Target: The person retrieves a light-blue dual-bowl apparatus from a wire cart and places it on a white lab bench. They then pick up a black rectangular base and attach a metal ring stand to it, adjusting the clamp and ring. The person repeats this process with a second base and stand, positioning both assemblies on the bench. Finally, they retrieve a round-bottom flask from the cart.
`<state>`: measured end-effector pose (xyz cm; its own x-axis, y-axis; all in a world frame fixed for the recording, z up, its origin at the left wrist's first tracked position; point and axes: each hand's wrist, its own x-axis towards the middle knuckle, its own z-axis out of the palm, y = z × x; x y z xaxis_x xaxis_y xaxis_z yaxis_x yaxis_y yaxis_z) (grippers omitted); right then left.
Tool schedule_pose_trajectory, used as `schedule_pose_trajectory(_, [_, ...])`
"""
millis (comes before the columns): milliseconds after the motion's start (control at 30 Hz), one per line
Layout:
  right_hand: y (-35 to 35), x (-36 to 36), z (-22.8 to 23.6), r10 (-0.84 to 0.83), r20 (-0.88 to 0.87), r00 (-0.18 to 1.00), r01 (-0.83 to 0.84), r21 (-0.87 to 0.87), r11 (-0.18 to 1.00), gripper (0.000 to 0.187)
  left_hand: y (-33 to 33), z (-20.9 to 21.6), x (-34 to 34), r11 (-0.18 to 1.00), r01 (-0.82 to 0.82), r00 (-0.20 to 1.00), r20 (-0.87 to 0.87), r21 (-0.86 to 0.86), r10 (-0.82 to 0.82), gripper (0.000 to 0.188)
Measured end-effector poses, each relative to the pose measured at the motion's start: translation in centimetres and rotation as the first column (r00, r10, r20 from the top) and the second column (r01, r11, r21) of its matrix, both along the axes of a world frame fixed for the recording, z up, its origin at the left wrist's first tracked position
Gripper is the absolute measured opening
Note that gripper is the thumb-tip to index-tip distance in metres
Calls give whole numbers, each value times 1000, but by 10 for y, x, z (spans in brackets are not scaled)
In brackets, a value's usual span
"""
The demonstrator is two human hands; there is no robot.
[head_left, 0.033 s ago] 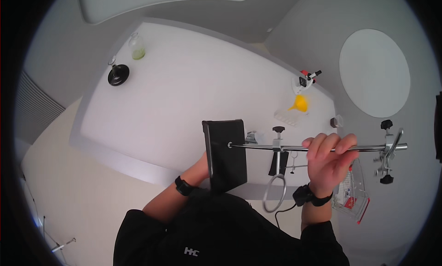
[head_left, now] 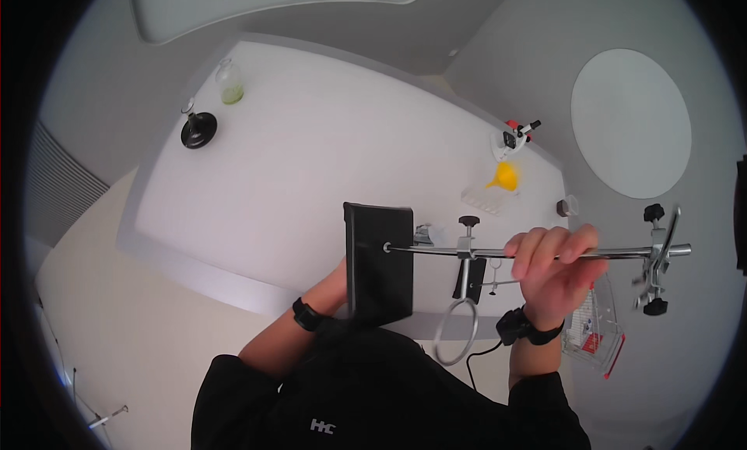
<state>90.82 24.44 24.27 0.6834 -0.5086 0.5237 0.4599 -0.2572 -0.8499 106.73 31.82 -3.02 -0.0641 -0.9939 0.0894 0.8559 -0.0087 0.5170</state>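
Observation:
A retort stand is held on its side in front of me, its steel rod running left to right. My right hand is closed round the rod, between a ring clamp and a jawed clamp. The ring clamp hangs below the rod, left of that hand. At the rod's right end sits the metal jawed clamp with black knobs. On the left, the black rectangular base is tipped up on edge. My left hand is behind this base, its fingers hidden.
On the white table a dark-based flask and a glass bottle with green contents stand far left. A microscope, a yellow funnel and a clear rack are right. Another stand lies beyond the rod; a basket is lower right.
The ring has swung slightly to the left and down. The base has turned a little, and my right hand has shifted slightly left, keeping its grip on the rod.

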Motion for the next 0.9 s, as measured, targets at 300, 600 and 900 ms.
schedule_pose_trajectory(300, [-11,29,16,376,148,914,-391,81,917,54,34,64,24,963,267,963,-32,-37,-268,38])
schedule_pose_trajectory(600, [-16,30,16,39,325,945,-89,141,986,51,30,56,5,997,81,996,48,-21,-80,40])
schedule_pose_trajectory(900, [-29,14,23,-194,452,871,72,273,959,48,20,50,-13,983,-174,957,225,-63,184,41])
